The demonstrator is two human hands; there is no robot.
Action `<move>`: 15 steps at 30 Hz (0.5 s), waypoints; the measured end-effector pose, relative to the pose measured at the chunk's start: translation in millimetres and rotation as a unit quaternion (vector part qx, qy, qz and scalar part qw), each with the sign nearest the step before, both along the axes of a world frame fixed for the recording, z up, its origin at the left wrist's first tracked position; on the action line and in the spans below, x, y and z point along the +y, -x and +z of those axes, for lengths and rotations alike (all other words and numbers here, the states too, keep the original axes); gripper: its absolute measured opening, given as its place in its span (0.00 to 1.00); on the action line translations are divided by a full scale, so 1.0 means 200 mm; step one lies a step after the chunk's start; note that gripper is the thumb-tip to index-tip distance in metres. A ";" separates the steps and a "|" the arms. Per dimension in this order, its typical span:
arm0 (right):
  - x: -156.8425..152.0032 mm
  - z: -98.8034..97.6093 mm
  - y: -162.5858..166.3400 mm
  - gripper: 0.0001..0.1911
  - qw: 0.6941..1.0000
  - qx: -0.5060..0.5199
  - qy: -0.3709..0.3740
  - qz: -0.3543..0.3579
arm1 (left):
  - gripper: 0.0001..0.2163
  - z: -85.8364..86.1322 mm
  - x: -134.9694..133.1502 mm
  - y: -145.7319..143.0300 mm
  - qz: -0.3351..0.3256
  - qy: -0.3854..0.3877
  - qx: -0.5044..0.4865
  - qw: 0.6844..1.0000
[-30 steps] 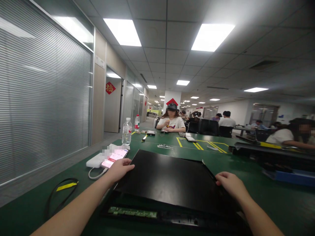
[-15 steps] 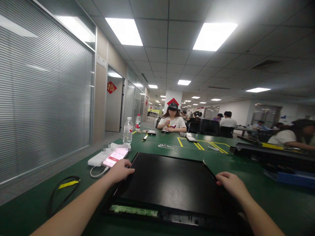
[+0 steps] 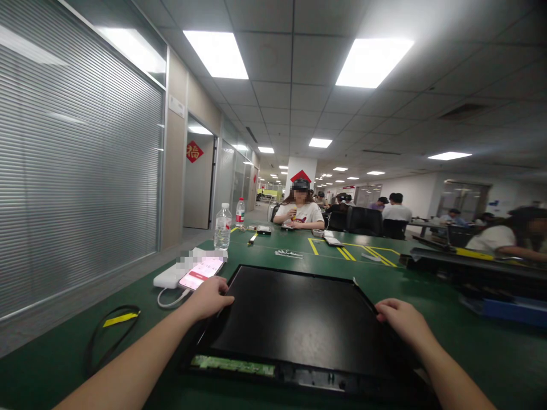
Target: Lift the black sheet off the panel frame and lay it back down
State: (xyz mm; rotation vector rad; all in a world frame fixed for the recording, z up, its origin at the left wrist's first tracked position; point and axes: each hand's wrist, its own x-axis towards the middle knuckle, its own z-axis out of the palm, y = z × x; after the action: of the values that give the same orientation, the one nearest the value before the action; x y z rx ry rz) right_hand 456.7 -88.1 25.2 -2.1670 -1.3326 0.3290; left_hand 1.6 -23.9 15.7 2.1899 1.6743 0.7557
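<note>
A black flat display panel (image 3: 294,313) lies on the green table in front of me, its dark glossy face upward. Along its near edge a green circuit board (image 3: 233,365) shows in the frame. My left hand (image 3: 212,296) grips the panel's left edge, thumb on top and fingers partly hidden beyond the rim. On the opposite side, my right hand (image 3: 400,319) pinches the right edge with its fingers closed. Close to my left hand, a lit phone (image 3: 200,273) leans on a white block with a cable (image 3: 171,302) attached.
Two plastic bottles, a larger one (image 3: 223,228) and a red-capped one (image 3: 240,212), stand beyond the phone. A black strap loop (image 3: 113,336) lies left. Long black parts (image 3: 474,267) are stacked right above a blue tray (image 3: 508,310). A person (image 3: 299,213) sits across the table.
</note>
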 end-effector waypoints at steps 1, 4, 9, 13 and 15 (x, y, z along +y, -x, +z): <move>0.00 0.00 0.00 0.14 1.000 -0.001 -0.002 0.000 | 0.07 0.00 0.00 0.00 0.003 -0.004 0.004 1.000; 0.00 -0.01 0.00 0.13 1.000 -0.006 -0.004 -0.002 | 0.07 0.00 0.00 0.00 0.007 -0.002 0.008 1.000; 0.00 0.00 0.00 0.13 1.000 0.002 0.001 -0.004 | 0.07 0.00 0.00 0.00 0.013 0.029 -0.023 0.999; 0.00 0.00 0.00 0.13 1.000 0.005 -0.008 -0.003 | 0.06 -0.01 0.00 0.00 0.021 0.036 -0.048 0.998; 0.00 0.00 0.00 0.12 1.000 0.011 -0.011 -0.002 | 0.05 -0.01 0.00 0.00 0.019 0.042 -0.053 0.998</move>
State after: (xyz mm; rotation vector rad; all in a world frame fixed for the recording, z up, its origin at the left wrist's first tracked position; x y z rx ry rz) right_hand 456.8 -89.0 24.4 -2.1425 -1.3137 0.3345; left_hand 1.5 -24.1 14.5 2.0308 1.6694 0.7814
